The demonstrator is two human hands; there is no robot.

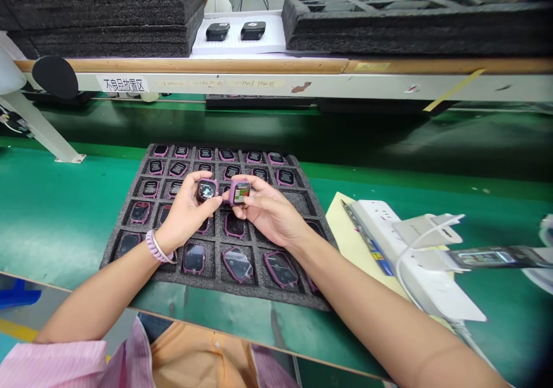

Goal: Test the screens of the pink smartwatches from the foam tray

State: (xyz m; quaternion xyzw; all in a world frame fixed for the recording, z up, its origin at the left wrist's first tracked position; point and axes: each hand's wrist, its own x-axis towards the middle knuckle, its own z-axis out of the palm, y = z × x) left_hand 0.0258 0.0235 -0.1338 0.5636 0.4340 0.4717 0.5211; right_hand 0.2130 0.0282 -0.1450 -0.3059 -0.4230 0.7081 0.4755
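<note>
My left hand (188, 210) is closed on a purple-framed smartwatch (207, 190) whose dark screen shows a light pattern. Close beside it, my right hand (272, 208) grips a second purple smartwatch (240, 192) with a coloured, lit screen. Both are held just above a dark grey foam tray (181, 291). The tray's compartments hold several more purple smartwatches, such as one at the front (238, 263). Those in the far rows show lines of text, while the nearer ones have dark screens. My hands and forearms hide some compartments.
A white power strip (415, 255) with plugs and cables lies right of the tray, beside yellow paper (339, 218) and a pen (360, 229). Above the back of the green bench (56, 203) runs a shelf (311, 85) bearing foam stacks (103, 19) and two black devices (253, 30).
</note>
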